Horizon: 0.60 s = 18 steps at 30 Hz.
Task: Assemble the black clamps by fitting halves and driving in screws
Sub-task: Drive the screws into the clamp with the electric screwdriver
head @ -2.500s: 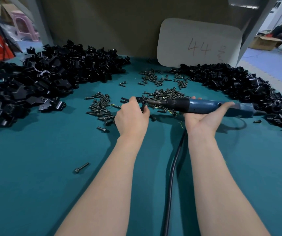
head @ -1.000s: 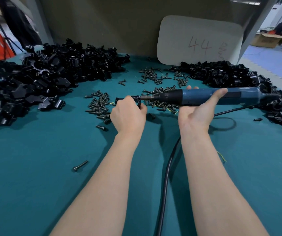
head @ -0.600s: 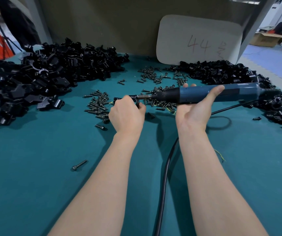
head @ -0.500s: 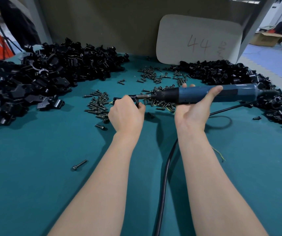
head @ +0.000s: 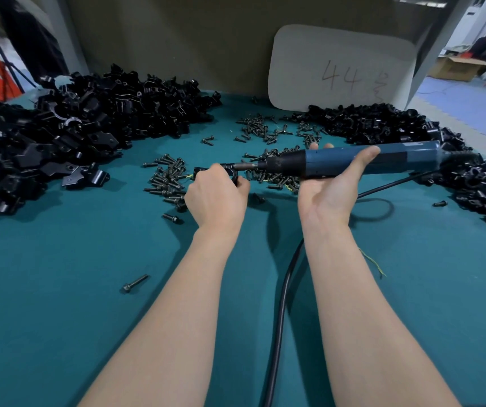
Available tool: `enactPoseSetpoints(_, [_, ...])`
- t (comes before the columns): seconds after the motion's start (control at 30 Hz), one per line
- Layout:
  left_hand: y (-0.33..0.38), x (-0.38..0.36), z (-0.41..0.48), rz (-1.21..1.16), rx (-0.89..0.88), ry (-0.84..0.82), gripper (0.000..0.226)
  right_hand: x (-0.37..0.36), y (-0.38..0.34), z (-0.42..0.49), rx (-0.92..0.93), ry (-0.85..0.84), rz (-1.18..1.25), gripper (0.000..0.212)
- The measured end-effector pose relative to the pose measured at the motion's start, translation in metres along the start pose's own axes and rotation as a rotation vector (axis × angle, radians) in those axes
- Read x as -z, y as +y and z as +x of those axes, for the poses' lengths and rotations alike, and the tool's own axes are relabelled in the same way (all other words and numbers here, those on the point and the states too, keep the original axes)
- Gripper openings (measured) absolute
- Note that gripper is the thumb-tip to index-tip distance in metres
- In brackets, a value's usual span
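Observation:
My left hand [head: 215, 198] grips a black clamp [head: 230, 168] above the teal table, and most of the clamp is hidden inside the fist. My right hand [head: 331, 189] holds a blue electric screwdriver [head: 353, 161] lying level, thumb over its body. The driver's bit [head: 244, 166] points left and meets the clamp's right side. Loose dark screws [head: 168, 179] lie scattered just beyond my hands.
A big heap of black clamp halves [head: 68, 127] fills the back left. Another black heap [head: 397, 133] runs along the right. The driver's black cord [head: 280, 304] trails between my forearms. A single screw [head: 134, 283] lies near left. A white card marked 44 [head: 341, 69] leans at the back.
Both hands have lifted slightly and shifted left with the clamp and the driver. The bit stays pressed against the clamp throughout.

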<state>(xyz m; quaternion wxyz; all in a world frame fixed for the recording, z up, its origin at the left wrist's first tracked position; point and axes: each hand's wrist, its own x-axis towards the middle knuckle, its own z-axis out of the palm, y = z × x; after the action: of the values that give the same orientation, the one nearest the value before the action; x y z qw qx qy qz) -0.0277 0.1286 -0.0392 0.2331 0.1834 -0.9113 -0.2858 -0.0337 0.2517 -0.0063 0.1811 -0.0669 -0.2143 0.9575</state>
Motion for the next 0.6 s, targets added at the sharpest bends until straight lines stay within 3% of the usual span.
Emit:
enactPoseSetpoints(0.4, [0.0, 0.002, 0.0, -0.001, -0.002, 0.021, 0.024, -0.002, 0.001, -0.002, 0.001, -0.06, -0.02, 0.054])
enactPoseSetpoints(0.6, [0.002, 0.011, 0.004, 0.042, 0.033, -0.048, 0.031, -0.002, -0.002, -0.001, -0.023, -0.134, -0.051, 0.058])
